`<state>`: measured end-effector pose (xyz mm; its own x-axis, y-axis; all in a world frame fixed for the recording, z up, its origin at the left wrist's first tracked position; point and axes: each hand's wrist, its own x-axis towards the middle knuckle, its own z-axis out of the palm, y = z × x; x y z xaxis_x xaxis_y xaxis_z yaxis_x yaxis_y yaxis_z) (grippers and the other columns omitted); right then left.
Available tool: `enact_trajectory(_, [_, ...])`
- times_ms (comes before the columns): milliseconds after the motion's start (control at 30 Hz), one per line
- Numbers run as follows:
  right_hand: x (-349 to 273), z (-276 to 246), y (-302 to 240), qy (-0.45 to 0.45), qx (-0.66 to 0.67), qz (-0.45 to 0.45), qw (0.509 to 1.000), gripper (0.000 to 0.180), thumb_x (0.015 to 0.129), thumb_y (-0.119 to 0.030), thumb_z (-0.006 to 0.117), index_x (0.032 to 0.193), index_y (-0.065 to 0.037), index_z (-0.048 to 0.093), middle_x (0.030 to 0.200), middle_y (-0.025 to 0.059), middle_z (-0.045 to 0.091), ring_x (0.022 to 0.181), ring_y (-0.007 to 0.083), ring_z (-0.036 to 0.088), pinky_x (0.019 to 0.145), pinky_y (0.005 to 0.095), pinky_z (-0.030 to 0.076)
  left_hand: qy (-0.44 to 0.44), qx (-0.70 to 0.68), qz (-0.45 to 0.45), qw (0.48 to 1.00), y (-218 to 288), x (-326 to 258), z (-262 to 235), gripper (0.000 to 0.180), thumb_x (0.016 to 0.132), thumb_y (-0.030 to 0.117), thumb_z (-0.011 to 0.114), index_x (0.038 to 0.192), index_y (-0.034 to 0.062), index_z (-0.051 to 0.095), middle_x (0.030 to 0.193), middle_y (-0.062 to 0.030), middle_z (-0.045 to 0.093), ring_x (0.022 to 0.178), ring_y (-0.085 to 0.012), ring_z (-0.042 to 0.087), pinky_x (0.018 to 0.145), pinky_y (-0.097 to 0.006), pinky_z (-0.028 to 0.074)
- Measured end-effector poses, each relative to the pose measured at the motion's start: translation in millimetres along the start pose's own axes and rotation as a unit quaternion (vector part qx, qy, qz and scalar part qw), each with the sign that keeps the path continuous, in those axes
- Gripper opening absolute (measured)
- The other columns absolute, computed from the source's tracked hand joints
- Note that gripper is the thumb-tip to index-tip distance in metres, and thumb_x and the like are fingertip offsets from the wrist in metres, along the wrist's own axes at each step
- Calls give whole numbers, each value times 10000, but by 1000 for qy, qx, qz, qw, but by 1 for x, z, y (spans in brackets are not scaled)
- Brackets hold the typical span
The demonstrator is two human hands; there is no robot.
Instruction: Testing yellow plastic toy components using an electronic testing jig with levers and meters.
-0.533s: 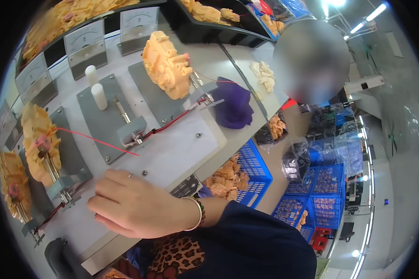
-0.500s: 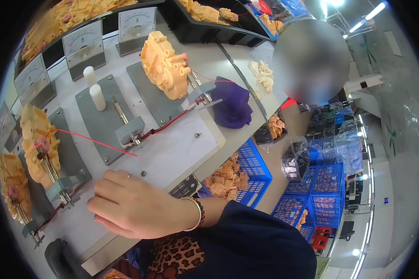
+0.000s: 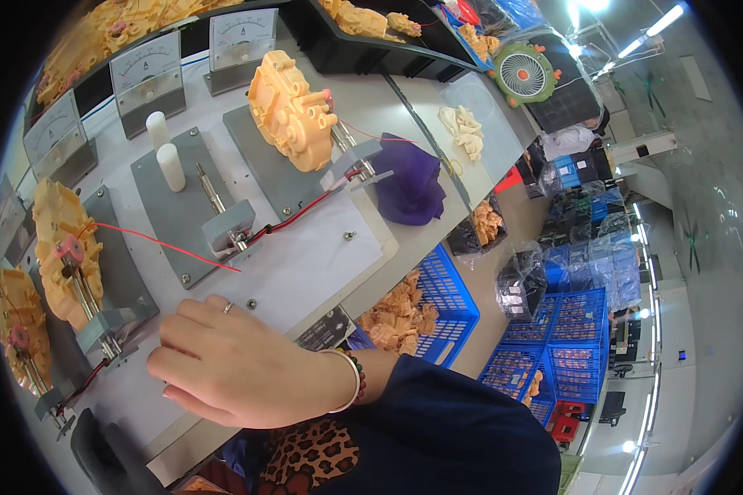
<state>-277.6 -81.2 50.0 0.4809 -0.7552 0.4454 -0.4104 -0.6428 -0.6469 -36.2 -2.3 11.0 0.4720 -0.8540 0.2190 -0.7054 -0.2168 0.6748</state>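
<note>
My right hand (image 3: 223,363) reaches in from the lower right and rests low over the white work surface (image 3: 305,276). Its fingers curl inward and its thumb lies on the near side. The fingertips are hidden, so what they hold, if anything, does not show. Left of the hand, a yellow plastic gearbox housing (image 3: 62,256) sits on a metal test fixture (image 3: 103,330), with a red wire (image 3: 165,245) trailing right. Beyond the hand stands a fixture plate (image 3: 173,190) with two white pegs. Farther right, another yellow housing (image 3: 293,115) is mounted. My left hand is out of the picture.
Several analog meters (image 3: 147,74) line the back. A black tray (image 3: 380,51) of yellow parts stands behind. Purple cloth (image 3: 409,183) lies right, near a white glove (image 3: 462,132). A blue crate (image 3: 450,309) stands beyond the table edge. A dark padded shape (image 3: 111,454) is at lower left.
The view has shifted slightly. My right hand sits a little farther left, its fingers still curled. At the upper right, a green fan now shows where a blurred patch was.
</note>
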Motion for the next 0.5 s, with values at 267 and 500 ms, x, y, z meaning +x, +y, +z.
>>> enact_trajectory(267, [1, 3, 7, 8, 38, -35, 999, 220, 755, -109, 693, 884, -67, 519, 847, 65, 466, 815, 240, 478, 741, 356, 387, -15, 2, 8, 1000, -12, 1, 0, 273, 937, 108, 561, 1178, -18, 587, 1142, -93, 616, 997, -170, 596, 850, -272, 482])
enact_trajectory(500, [0, 3, 6, 0, 21, -33, 999, 225, 754, -113, 696, 879, -61, 516, 837, 66, 457, 812, 240, 474, 734, 351, 389, -16, 4, 112, 994, -14, 3, -1, 164, 911, 67, 573, 1013, -58, 600, 986, -110, 599, 890, -212, 581, 770, -304, 478])
